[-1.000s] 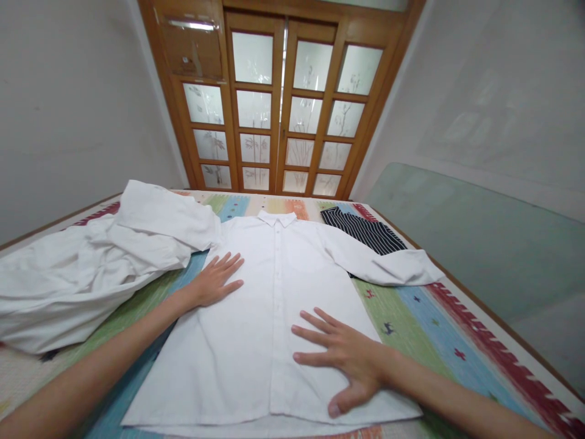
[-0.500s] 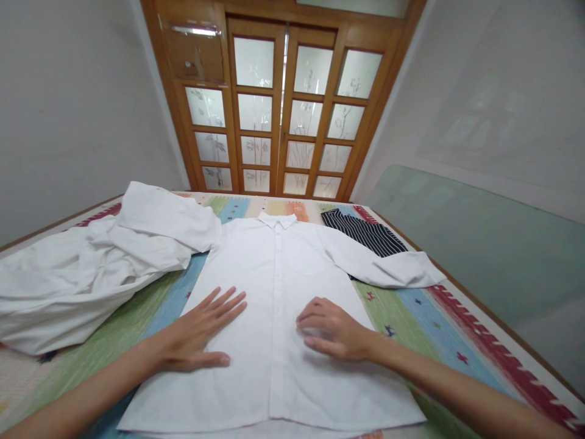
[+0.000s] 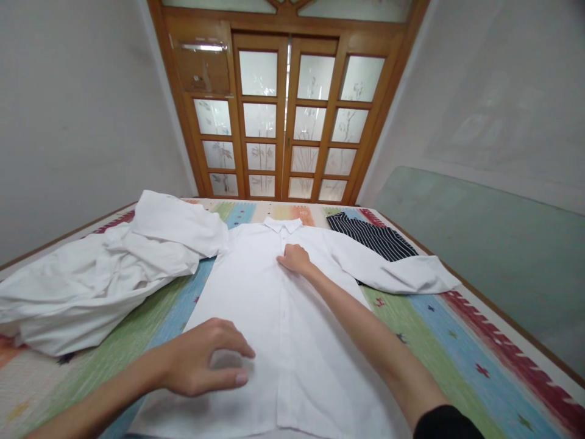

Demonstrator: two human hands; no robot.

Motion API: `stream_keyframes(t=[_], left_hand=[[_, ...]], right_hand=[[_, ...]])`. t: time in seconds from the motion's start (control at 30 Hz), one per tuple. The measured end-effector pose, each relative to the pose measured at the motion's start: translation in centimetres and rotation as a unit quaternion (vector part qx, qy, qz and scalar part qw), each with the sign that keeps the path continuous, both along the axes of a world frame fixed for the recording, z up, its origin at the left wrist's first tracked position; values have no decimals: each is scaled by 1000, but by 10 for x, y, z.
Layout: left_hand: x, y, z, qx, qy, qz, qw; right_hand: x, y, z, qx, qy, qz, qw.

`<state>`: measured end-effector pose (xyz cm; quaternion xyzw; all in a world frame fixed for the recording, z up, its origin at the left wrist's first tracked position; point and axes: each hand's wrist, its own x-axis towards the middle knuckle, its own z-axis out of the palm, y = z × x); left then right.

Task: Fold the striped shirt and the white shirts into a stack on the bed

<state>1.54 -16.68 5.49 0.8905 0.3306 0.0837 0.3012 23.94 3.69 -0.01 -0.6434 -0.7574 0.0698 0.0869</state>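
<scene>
A white button-up shirt lies face up and spread flat, its collar at the far end and its button placket running down the middle. Over the lower left part of the shirt front, my left hand hovers with fingers bent and the thumb apart, holding nothing. My right hand reaches up to the placket just below the collar. Its fingers are curled together at the cloth; whether they pinch any of it is hidden. One sleeve stretches out to the right.
Another pile of white cloth lies on the left, against the shirt's shoulder. Black-and-white striped fabric sits partly under the right sleeve. A colourful patterned cover lies beneath everything. Wooden glass-paned doors stand beyond, with walls on both sides.
My right hand has moved up the shirt from the lower right front to the placket near the collar. My left hand has lifted off the shirt, its fingers now bent.
</scene>
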Motion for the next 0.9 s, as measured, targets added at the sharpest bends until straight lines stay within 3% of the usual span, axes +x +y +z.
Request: stream_keyframes(t=[0.13,0.27,0.4,0.5,0.63,0.9], left_hand=[[17,44,-1,102,28,90,990],[39,106,-14,127,57,129,982],[63,164,-36,150,42,197,968],[79,195,-50,149,41,239,959],[94,213,-61,136,33,262,955],[107,220,-69,112,1,301,947]], right_hand=[[0,7,-4,4,24,-18,1000],[10,7,-11,19,118,-30,992],[21,6,-17,-28,288,-45,956],[27,7,-20,-74,343,-41,935],[31,11,-22,-95,372,-32,923],[31,13,-26,-98,420,-36,902]])
